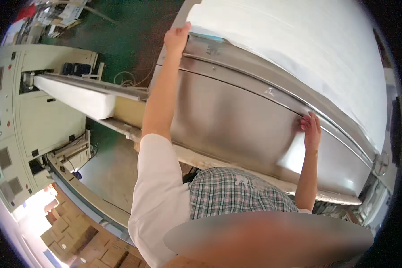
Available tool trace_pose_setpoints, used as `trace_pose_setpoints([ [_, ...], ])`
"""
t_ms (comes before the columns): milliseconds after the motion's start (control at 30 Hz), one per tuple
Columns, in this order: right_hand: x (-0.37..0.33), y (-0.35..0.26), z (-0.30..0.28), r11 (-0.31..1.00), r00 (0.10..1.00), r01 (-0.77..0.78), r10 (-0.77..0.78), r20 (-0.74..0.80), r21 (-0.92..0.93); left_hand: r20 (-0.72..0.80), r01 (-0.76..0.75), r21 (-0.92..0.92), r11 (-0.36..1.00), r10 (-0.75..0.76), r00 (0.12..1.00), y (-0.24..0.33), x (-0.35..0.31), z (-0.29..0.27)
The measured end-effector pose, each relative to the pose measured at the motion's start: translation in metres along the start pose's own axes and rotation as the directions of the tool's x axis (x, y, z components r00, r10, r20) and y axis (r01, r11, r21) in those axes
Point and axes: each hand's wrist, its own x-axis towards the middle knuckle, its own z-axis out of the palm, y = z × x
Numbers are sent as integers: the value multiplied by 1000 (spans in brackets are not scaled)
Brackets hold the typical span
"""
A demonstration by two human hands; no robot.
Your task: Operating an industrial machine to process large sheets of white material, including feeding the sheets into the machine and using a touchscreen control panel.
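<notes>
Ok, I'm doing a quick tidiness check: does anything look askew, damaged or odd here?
Nothing looks plainly broken or spilled. Two small oddities: the white material has a wavy, uneven edge along the straighter metal panel, and a blue patch shows at that edge near the left hand, unlike the white and grey around it.

A plaid apron (236, 194) in white, dark green and pink is worn, marked near its far edge by a pale motif (242, 181), and is flanked on its left by a loose white short sleeve (157, 172), with left hand (176, 40) and right hand (311, 129) bare.
</notes>
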Motion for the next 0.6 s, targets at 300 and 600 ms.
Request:
trace_pose_setpoints([
  [300,34,-55,106,986,956,-40,-10,293,164,270,221,-458,861,-102,957,-4,-26,-6],
  [600,11,-38,106,999,940,17,0,341,-47,229,-159,171,972,117,966,-38,-32,-26],
])
